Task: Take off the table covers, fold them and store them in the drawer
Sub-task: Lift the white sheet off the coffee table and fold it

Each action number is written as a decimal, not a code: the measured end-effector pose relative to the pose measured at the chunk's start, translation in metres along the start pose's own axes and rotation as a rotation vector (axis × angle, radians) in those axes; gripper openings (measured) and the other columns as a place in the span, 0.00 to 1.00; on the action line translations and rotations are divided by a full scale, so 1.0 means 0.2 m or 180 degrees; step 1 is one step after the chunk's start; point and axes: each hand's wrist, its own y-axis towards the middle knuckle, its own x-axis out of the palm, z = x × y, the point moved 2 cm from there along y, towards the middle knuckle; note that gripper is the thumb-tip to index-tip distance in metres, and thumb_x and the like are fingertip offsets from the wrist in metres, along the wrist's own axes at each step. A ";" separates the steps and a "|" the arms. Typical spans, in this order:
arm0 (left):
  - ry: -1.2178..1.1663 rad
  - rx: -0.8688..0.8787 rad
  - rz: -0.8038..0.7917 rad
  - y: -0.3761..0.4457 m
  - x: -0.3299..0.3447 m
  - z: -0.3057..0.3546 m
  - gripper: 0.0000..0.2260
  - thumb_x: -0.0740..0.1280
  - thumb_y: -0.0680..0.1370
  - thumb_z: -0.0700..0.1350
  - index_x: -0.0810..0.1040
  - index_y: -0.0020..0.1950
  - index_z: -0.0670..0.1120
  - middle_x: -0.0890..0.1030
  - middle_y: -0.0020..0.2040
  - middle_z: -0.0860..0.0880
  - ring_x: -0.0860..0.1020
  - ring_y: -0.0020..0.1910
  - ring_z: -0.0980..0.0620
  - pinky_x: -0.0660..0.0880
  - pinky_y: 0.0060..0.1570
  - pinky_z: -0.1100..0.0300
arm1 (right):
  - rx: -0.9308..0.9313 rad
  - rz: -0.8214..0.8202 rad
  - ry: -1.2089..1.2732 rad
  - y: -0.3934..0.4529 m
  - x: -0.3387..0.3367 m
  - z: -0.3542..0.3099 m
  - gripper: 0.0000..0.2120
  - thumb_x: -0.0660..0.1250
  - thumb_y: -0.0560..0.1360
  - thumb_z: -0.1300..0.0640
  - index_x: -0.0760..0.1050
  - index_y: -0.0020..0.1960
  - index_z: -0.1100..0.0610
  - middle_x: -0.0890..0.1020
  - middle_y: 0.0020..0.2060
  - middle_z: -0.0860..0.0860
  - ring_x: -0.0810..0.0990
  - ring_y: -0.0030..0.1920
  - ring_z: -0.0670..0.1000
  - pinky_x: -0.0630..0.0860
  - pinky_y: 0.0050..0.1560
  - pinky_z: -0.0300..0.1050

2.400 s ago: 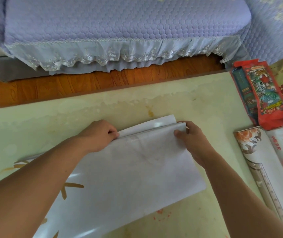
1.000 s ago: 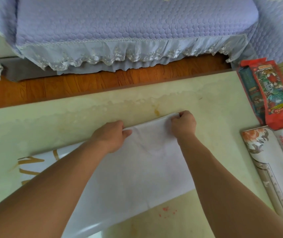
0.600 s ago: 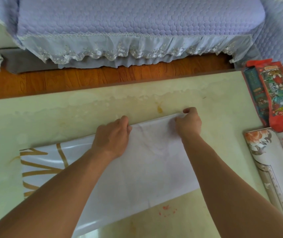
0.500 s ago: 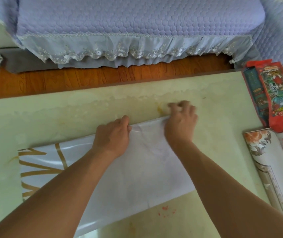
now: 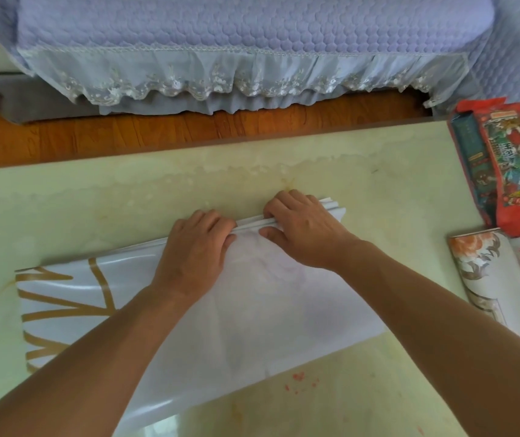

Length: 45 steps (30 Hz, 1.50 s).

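Hands at work on a white table cover [image 5: 252,310], which lies folded on the pale tabletop [image 5: 94,209], its layered far edge running aslant toward the far right. The left hand [image 5: 194,250] lies palm-down on that edge, fingers together and curled over the fold, apparently pinning the layers so they cannot slide. Just beside it, the right hand [image 5: 303,228] grips the stacked edge, fingers curled over the top and thumb tucked beneath, seemingly squaring the layers before the next fold. A gold-striped section of the cover shows near the left edge of the tabletop.

A red snack packet [image 5: 514,165] lies at the far right corner of the tabletop, with a floral-printed rolled sheet [image 5: 479,272] along the right edge, near the cover but apart from it. Beyond the far edge are wooden floor [image 5: 157,134] and a sofa with a lilac quilted cover [image 5: 236,33]. Red specks [image 5: 299,380] mark the tabletop near the cover's near edge. No drawer is in view.
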 end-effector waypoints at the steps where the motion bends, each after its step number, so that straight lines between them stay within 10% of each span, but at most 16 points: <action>1: 0.0040 -0.0029 -0.0004 0.00 0.01 0.00 0.10 0.60 0.80 0.48 0.79 0.53 0.47 0.77 0.48 0.47 0.73 0.47 0.42 0.67 0.42 0.50 | -0.0013 -0.0057 -0.0065 -0.01 0.00 0.00 0.13 0.61 0.81 0.45 0.74 0.56 0.54 0.76 0.49 0.50 0.73 0.48 0.54 0.70 0.51 0.51; 5: 0.0100 -0.0180 -0.0157 0.03 0.05 -0.03 0.13 0.57 0.80 0.50 0.78 0.54 0.48 0.75 0.50 0.47 0.72 0.47 0.42 0.69 0.42 0.49 | 0.0108 -0.0086 -0.0228 0.00 0.02 0.03 0.16 0.58 0.83 0.48 0.72 0.65 0.56 0.79 0.50 0.52 0.77 0.49 0.57 0.72 0.49 0.54; 10: 0.0080 0.0026 -0.0055 0.02 0.06 -0.03 0.11 0.60 0.81 0.46 0.78 0.59 0.49 0.75 0.51 0.48 0.72 0.48 0.42 0.68 0.44 0.50 | 0.0178 0.0000 -0.0146 0.05 0.05 0.02 0.07 0.62 0.82 0.53 0.74 0.51 0.55 0.72 0.46 0.53 0.72 0.41 0.56 0.71 0.42 0.52; 15: -0.0042 -0.0078 0.0183 0.00 0.08 -0.04 0.10 0.66 0.76 0.39 0.81 0.55 0.47 0.75 0.48 0.45 0.72 0.45 0.41 0.68 0.44 0.49 | 0.0550 0.0674 -0.0362 -0.01 0.11 -0.05 0.07 0.64 0.80 0.56 0.79 0.54 0.58 0.78 0.50 0.56 0.73 0.55 0.61 0.69 0.60 0.58; 19: -0.0186 -0.0198 0.0199 0.04 0.08 -0.05 0.08 0.63 0.79 0.45 0.81 0.50 0.48 0.75 0.46 0.46 0.73 0.45 0.41 0.68 0.42 0.50 | 0.1771 0.0159 0.0167 -0.02 0.19 -0.11 0.28 0.50 0.84 0.45 0.54 0.81 0.52 0.55 0.81 0.54 0.48 0.80 0.58 0.43 0.80 0.56; 25: -0.0189 -0.0701 0.0092 0.08 0.06 0.00 0.04 0.66 0.75 0.43 0.80 0.47 0.50 0.76 0.45 0.47 0.75 0.46 0.40 0.68 0.43 0.49 | 0.2023 -0.0334 -0.0063 0.01 0.24 -0.07 0.33 0.39 0.82 0.37 0.38 0.82 0.50 0.38 0.81 0.51 0.32 0.79 0.55 0.34 0.78 0.55; 31: 0.0747 -0.0838 -0.0359 -0.35 -0.08 0.10 0.27 0.59 0.82 0.56 0.64 0.80 0.50 0.63 0.79 0.40 0.59 0.78 0.34 0.53 0.76 0.36 | 0.2051 -0.0424 -0.0052 0.01 0.21 -0.08 0.33 0.39 0.81 0.37 0.40 0.82 0.50 0.40 0.81 0.51 0.35 0.80 0.56 0.36 0.79 0.56; 45: 0.0964 -0.1583 -0.0666 -0.80 -0.13 -0.28 0.33 0.53 0.80 0.64 0.55 0.83 0.54 0.50 0.84 0.45 0.49 0.82 0.39 0.49 0.77 0.36 | 0.1828 0.0127 -0.0146 0.07 0.16 -0.44 0.30 0.46 0.84 0.46 0.43 0.82 0.54 0.42 0.81 0.55 0.38 0.80 0.60 0.38 0.78 0.62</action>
